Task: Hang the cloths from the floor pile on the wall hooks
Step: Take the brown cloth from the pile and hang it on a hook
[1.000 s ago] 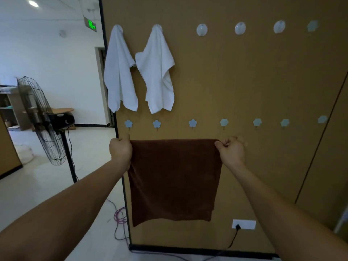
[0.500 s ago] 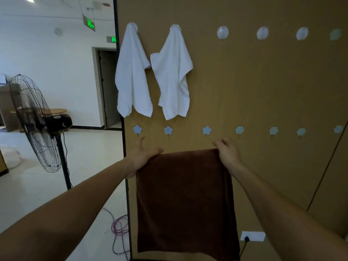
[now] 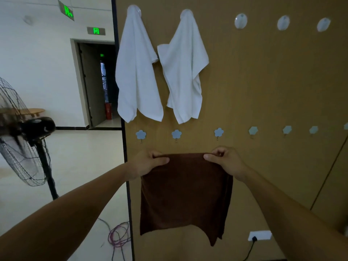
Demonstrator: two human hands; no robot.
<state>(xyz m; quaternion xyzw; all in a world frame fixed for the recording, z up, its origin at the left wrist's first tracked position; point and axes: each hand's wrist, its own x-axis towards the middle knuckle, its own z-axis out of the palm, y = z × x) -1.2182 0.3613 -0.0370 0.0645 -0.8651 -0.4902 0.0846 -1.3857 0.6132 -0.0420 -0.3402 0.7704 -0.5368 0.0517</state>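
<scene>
A brown cloth [image 3: 186, 194] hangs flat in front of the wall panel [image 3: 273, 81], held up by its top edge. The left hand [image 3: 148, 163] pinches the left corner, thumb on the near face and fingers curled behind, and the right hand [image 3: 228, 162] pinches the right corner the same way. The edge runs level between the hands, just below the lower row of hooks: it sits under the middle flower hook [image 3: 176, 134], between the left flower hook [image 3: 141, 134] and the right flower hook [image 3: 218, 132]. Higher up, the left white cloth [image 3: 137, 72] and the right white cloth [image 3: 185, 72] hang from the first two round hooks, and the next round hook [image 3: 240, 21] to their right is bare. The step in hand looks like hanging this third cloth, which is lifted and spread but caught on no hook yet. The next move likely calls for raising the edge and bunching it so that one spot slips over a hook; a wide flat edge may slide off a small peg. The floor pile is out of view.
</scene>
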